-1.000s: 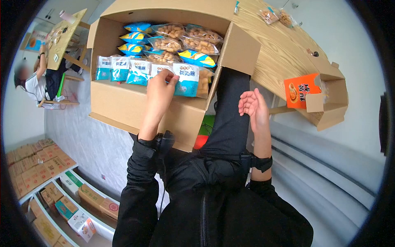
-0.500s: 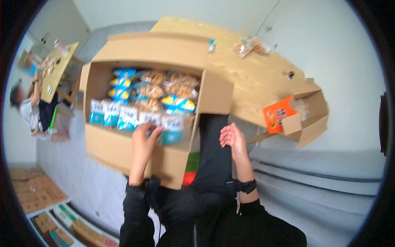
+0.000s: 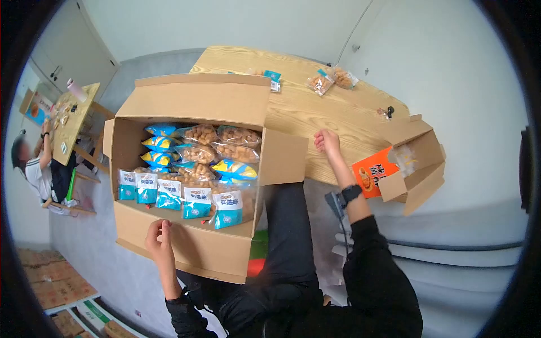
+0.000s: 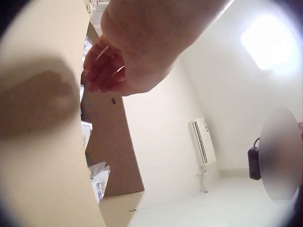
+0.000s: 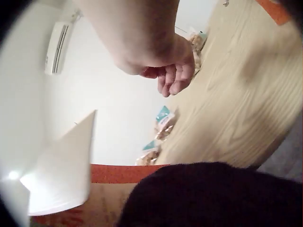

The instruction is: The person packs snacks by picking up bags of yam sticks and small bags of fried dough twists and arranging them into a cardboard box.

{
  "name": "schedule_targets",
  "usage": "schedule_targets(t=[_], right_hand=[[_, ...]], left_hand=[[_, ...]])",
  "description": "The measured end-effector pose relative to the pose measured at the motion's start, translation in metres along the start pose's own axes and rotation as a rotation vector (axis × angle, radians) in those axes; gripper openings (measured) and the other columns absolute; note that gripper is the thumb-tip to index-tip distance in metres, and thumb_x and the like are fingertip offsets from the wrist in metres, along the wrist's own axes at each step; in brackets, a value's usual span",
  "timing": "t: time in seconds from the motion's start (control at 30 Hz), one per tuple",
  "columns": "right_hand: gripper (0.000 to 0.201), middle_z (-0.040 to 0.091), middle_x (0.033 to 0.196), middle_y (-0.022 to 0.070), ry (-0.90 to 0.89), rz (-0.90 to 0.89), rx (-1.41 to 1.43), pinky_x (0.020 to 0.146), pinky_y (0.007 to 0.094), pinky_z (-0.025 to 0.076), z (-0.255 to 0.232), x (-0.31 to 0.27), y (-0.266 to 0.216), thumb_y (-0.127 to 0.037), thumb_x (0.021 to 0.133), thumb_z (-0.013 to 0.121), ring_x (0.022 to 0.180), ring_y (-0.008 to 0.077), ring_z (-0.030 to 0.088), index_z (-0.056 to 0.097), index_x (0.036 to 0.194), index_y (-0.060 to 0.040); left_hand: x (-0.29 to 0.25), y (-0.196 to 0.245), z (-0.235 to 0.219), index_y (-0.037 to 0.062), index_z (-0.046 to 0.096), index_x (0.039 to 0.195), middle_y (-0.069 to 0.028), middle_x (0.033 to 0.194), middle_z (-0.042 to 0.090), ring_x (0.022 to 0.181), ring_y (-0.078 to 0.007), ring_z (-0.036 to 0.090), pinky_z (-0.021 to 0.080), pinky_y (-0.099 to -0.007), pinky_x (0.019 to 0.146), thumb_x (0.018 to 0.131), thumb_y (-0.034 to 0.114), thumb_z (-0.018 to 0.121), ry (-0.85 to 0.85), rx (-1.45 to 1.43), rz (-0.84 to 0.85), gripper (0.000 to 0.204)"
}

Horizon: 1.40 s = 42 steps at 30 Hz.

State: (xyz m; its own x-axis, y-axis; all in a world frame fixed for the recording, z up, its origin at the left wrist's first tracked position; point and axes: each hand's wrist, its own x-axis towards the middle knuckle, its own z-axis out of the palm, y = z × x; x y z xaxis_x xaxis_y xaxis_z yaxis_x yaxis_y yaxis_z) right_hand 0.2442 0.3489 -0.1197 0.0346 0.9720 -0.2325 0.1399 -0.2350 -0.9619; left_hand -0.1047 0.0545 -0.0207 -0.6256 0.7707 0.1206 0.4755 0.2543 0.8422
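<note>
My left hand (image 3: 160, 243) hangs beside the near side of the open carton (image 3: 217, 254), fingers loosely bent and empty; my right hand (image 3: 329, 142), over the surface (image 3: 290, 127), is likewise half-curled around nothing. White-and-teal pouches (image 3: 227, 210) stand in a row inside the carton's near edge, with loose snack bags (image 3: 320, 83) farther off on the surface. Handling estimate: light, soft, slick film, crushable contents; pinch the top seal.

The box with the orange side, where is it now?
In the head view, the orange-sided box is on the right, at the right end of the wooden table, close to the right hand.
</note>
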Motion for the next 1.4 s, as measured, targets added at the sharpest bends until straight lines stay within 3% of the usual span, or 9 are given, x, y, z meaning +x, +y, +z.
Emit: schedule_targets(t=[0.17,0.37,0.43,0.53,0.97,1.07,1.13,1.23,1.4], right_hand=[[0.017,0.046,0.050,0.0008,0.054,-0.097,-0.450,0.031,0.0214,0.028,-0.006,0.099,0.051,-0.018,0.073,0.042,0.037,0.0091,0.039,0.053,0.066,-0.0063],[0.025,0.051,0.091,0.0066,0.089,0.110,0.029,0.063,0.0282,0.040,0.002,0.125,0.022,-0.017,0.076,0.041,0.079,0.0131,0.047,0.052,0.097,-0.0097],[0.032,0.038,0.115,0.0073,0.072,0.121,0.294,0.083,0.0332,0.032,-0.003,0.146,0.031,-0.019,0.079,0.038,0.104,0.0178,0.036,0.043,0.110,-0.0117],[0.035,0.032,0.121,0.0075,0.119,0.164,0.359,0.089,0.0342,0.027,-0.008,0.176,0.045,-0.023,0.080,0.040,0.110,0.0203,0.032,0.039,0.113,-0.0120],[0.025,0.054,0.084,-0.0034,0.263,0.445,0.324,0.068,0.0263,0.032,-0.015,0.214,0.034,-0.037,0.074,0.049,0.072,0.0063,0.042,0.056,0.089,-0.0173],[0.022,0.054,0.078,-0.0069,0.026,0.258,0.094,0.062,0.0282,0.032,-0.025,0.198,0.033,-0.036,0.074,0.048,0.059,0.0036,0.042,0.056,0.087,-0.0213],[0.027,0.051,0.085,0.0004,0.005,0.031,-0.262,0.060,0.0270,0.037,-0.018,0.205,0.041,-0.020,0.075,0.051,0.074,0.0106,0.044,0.050,0.102,-0.0168],[0.018,0.053,0.072,-0.0079,0.124,0.218,-0.074,0.053,0.0292,0.034,-0.015,0.208,0.031,-0.032,0.073,0.049,0.052,0.0024,0.041,0.056,0.086,-0.0217],[0.014,0.055,0.073,-0.0053,0.090,0.189,0.181,0.054,0.0257,0.035,-0.042,0.253,0.079,-0.023,0.074,0.049,0.056,0.0034,0.046,0.054,0.082,-0.0117]], left_hand=[[-0.003,-0.008,-0.010,-0.0016,0.053,0.074,-0.0056,0.068,0.055,0.064,-0.0103,0.050,0.038,-0.0216,0.060,0.078,0.012,0.047,0.093,0.067,-0.024,0.015],[0.005,-0.009,-0.016,-0.0026,0.053,0.075,-0.0054,0.068,0.055,0.066,-0.0105,0.050,0.038,-0.0218,0.063,0.078,0.013,0.047,0.184,0.078,-0.090,0.017],[0.004,-0.010,-0.020,-0.0024,0.053,0.074,-0.0054,0.068,0.055,0.066,-0.0105,0.050,0.038,-0.0217,0.063,0.078,0.012,0.047,0.187,0.122,-0.079,0.017],[0.004,-0.004,-0.020,-0.0019,0.052,0.072,-0.0050,0.067,0.054,0.065,-0.0108,0.048,0.037,-0.0222,0.061,0.078,0.011,0.046,0.160,0.214,-0.058,0.016],[0.001,-0.005,-0.021,-0.0032,0.051,0.070,-0.0059,0.065,0.052,0.062,-0.0120,0.046,0.035,-0.0223,0.059,0.076,0.008,0.047,0.216,0.335,-0.144,0.013],[0.003,-0.002,-0.018,-0.0033,0.051,0.072,-0.0066,0.066,0.052,0.062,-0.0120,0.046,0.036,-0.0221,0.060,0.075,0.005,0.048,0.154,0.417,-0.079,0.009],[0.003,0.004,-0.016,-0.0029,0.052,0.072,-0.0068,0.067,0.052,0.062,-0.0125,0.046,0.036,-0.0222,0.059,0.074,0.004,0.049,0.162,0.423,-0.104,0.008],[0.006,0.005,-0.018,-0.0027,0.052,0.072,-0.0066,0.067,0.053,0.061,-0.0122,0.046,0.036,-0.0222,0.057,0.074,0.005,0.050,0.167,0.446,-0.046,0.009],[0.006,0.007,-0.018,-0.0022,0.053,0.072,-0.0069,0.067,0.053,0.061,-0.0126,0.047,0.036,-0.0220,0.058,0.075,0.005,0.049,0.199,0.438,-0.076,0.009]])
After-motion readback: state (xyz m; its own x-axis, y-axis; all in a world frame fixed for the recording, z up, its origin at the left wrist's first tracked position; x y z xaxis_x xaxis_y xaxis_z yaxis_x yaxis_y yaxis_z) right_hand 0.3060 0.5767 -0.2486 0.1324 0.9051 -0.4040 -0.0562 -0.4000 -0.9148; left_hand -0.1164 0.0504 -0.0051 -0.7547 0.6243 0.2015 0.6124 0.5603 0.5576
